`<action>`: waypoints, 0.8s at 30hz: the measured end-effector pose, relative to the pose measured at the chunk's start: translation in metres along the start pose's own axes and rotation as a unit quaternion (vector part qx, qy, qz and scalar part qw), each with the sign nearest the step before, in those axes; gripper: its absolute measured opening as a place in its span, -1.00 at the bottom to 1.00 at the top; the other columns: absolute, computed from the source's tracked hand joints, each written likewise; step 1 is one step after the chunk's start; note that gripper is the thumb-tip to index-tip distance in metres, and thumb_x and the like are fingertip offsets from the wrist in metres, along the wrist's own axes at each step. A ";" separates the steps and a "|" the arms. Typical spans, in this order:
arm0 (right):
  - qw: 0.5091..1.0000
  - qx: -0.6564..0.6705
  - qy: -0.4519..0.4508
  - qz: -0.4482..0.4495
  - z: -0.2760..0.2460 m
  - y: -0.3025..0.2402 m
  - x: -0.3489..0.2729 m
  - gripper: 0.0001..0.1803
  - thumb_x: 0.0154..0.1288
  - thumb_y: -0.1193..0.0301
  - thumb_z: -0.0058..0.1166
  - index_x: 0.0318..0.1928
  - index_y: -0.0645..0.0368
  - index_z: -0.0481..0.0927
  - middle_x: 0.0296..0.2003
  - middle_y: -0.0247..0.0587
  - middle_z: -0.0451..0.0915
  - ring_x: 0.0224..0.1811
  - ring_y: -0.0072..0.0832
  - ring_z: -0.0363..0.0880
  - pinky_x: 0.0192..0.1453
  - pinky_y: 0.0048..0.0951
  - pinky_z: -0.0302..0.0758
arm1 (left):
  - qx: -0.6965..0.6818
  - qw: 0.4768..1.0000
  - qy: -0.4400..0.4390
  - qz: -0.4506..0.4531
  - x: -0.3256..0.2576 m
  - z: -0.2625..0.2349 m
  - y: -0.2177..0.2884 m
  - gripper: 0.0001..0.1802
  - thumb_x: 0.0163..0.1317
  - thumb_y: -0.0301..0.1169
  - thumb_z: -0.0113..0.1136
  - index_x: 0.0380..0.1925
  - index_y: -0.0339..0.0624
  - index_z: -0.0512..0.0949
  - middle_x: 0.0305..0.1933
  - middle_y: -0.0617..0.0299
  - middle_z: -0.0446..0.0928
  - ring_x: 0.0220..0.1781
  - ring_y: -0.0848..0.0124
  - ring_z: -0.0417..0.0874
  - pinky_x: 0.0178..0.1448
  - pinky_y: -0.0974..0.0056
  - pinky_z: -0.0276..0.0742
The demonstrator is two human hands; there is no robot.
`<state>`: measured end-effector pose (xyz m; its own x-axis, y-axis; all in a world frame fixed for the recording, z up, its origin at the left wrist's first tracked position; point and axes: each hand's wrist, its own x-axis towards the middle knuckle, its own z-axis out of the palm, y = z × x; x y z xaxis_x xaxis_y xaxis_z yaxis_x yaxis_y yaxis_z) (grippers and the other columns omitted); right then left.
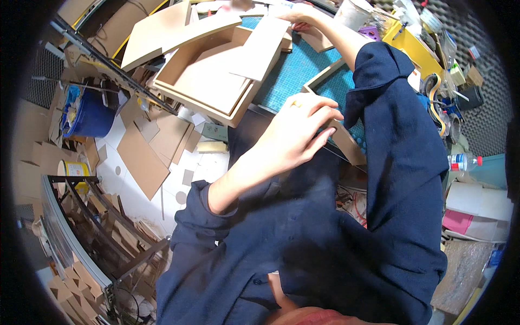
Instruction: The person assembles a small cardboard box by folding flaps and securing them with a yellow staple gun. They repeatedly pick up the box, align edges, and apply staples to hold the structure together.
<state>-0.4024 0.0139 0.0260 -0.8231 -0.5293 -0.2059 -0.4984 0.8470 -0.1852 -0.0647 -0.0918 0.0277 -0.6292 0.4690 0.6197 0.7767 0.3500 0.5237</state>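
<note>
Left hand [303,124]: fingers curled at wooden frame [348,145], perhaps steadying it, pinch unclear; right hand [297,16], farther off: grip cannot be told.

- One open, rectangular tan box [192,102] sat at the left of one blue gridded mat [303,60].
- One round blue bucket [93,115] stood farther left.
- One clear, red-capped bottle [461,162] lay right.

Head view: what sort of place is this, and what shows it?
Probably a cluttered craft or model-making workshop: a blue gridded mat, an open tan box and loose flat boards.
</note>
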 end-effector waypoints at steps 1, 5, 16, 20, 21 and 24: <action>1.000 -0.008 -0.003 -0.002 -0.001 -0.003 0.002 -0.36 0.38 -0.07 0.02 0.09 0.32 0.53 -0.26 0.00 0.64 -0.32 -0.35 0.61 -0.25 -0.33 0.55 | -0.003 1.000 0.006 0.001 -0.002 -0.001 -0.001 -0.71 0.25 -0.40 0.30 -0.02 -0.07 0.58 0.13 0.15 0.52 0.23 0.13 0.51 0.34 0.07 0.37; 0.999 -0.031 -0.010 -0.011 -0.008 -0.008 0.003 -0.40 0.35 -0.03 0.04 0.03 0.31 0.56 -0.28 0.01 0.65 -0.34 -0.32 0.60 -0.25 -0.30 0.54 | 0.000 1.000 0.018 0.007 -0.009 -0.004 -0.006 -0.71 0.21 -0.44 0.31 -0.04 -0.10 0.59 0.13 0.14 0.52 0.22 0.14 0.53 0.35 0.06 0.37; 0.988 -0.096 0.116 -0.024 -0.090 -0.026 -0.073 -0.52 0.27 0.05 0.09 -0.14 0.27 0.63 -0.36 0.02 0.66 -0.38 -0.23 0.60 -0.26 -0.23 0.52 | 0.076 0.995 -0.024 0.054 -0.003 0.009 -0.011 -0.56 0.25 -0.34 0.33 0.14 -0.01 0.52 0.23 0.18 0.49 0.42 0.23 0.43 0.63 -0.12 0.01; 0.967 -0.131 0.218 0.027 -0.131 -0.020 -0.172 -0.56 0.24 0.08 0.11 -0.21 0.26 0.66 -0.38 0.02 0.67 -0.39 -0.20 0.60 -0.26 -0.21 0.51 | 0.083 0.993 -0.051 0.070 0.003 0.012 -0.009 -0.60 0.28 -0.27 0.32 0.10 -0.02 0.55 0.17 0.20 0.53 0.43 0.25 0.42 0.65 -0.13 -0.05; 0.960 -0.143 0.236 0.051 -0.134 -0.013 -0.206 -0.57 0.23 0.09 0.11 -0.22 0.26 0.67 -0.39 0.02 0.67 -0.39 -0.19 0.60 -0.27 -0.20 0.51 | 0.074 0.992 -0.061 0.080 0.007 0.015 -0.007 -0.60 0.27 -0.26 0.33 0.09 -0.02 0.55 0.16 0.21 0.54 0.43 0.26 0.42 0.65 -0.13 -0.06; 0.910 -0.179 0.372 0.037 -0.105 -0.019 -0.321 -0.45 0.28 0.17 0.12 0.19 0.19 0.47 -0.17 0.02 0.62 -0.26 -0.24 0.60 -0.11 -0.27 0.54 | 0.056 0.988 -0.085 0.115 0.013 0.022 -0.003 -0.60 0.28 -0.19 0.34 0.10 0.02 0.57 0.14 0.25 0.56 0.42 0.32 0.44 0.65 -0.10 -0.03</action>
<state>-0.1573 0.1729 0.1965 -0.7492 -0.4022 0.5263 -0.3809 0.9116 0.1545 -0.0741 -0.0685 0.0213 -0.4291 0.6734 0.6020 0.9029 0.3013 0.3064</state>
